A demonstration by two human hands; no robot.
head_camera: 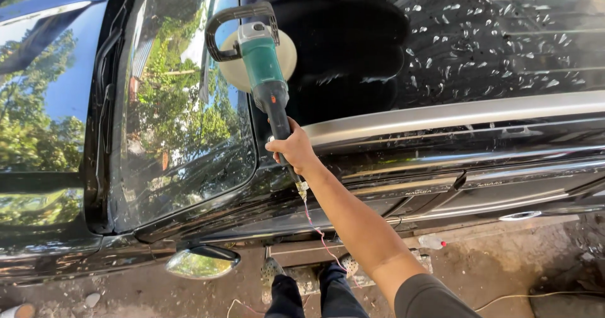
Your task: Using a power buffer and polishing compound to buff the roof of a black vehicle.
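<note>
Your right hand (pixel 291 147) is wrapped tight around the black rear grip of the green polisher (pixel 265 66), fingers closed on it, arm stretched out from the lower right of the view. Your left hand is out of sight. From that polisher everything else reads outward: its cream pad (pixel 291 52) lies flat against the black car roof (pixel 479 34), at the roof's front edge, and a black loop handle (pixel 234 22) arches over the polisher's head. Its cord (pixel 318 230), pinkish and thin, hangs from the grip's tail past your forearm toward the ground. Right of the polisher the roof paint is speckled with white streaks and spots, and below those runs a silver roof rail (pixel 466 113). Left of the polisher slopes the windscreen (pixel 183 110), full of tree reflections, with the bonnet (pixel 41 91) beyond it. Below the polisher, well apart, sit the chrome side mirror (pixel 201 262), your dark trouser legs (pixel 315 296), and a clear plastic bottle (pixel 432 242) lying on the dirt ground (pixel 504 267)
</note>
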